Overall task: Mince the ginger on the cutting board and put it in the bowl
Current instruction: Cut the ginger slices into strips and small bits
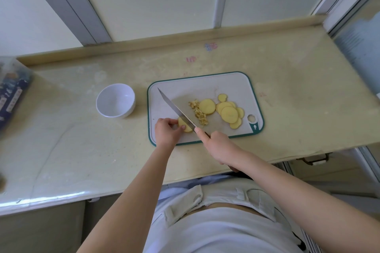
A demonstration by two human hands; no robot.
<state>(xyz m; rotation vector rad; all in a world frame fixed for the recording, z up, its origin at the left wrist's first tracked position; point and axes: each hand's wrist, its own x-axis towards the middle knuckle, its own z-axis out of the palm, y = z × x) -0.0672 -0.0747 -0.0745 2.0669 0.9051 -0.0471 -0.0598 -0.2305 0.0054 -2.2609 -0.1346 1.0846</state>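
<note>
Now your left hand (pixel 166 132) sits at the near-left corner of the cutting board (pixel 205 85), fingers curled, with the thumb and fingertips pinching a round ginger slice (pixel 183 123) that lies flat on the board. Your right hand (pixel 218 147) is wrapped around the handle of the knife (pixel 174 107), and the forefinger is stretched forward along the spine; the handle itself is almost wholly hidden in your fist. The blade slants from your right hand up and to the left, crosses the right side of the pinched slice, and ends with its tip over the far-left part of the board. You cannot tell from this view whether the edge is resting on the slice or is just above it.

To the right of the blade, near the middle of the board, lies a small pile of minced ginger (pixel 198 112), touching another single round slice (pixel 206 106). Further right, a cluster of uncut slices (pixel 229 114) overlaps near the board's hanging hole.

The white bowl (pixel 115 98) stands upright on the counter (pixel 82 133), just left of the board and not touching it. At the far-left edge of the counter sits a blurred printed box (pixel 12 92).
</note>
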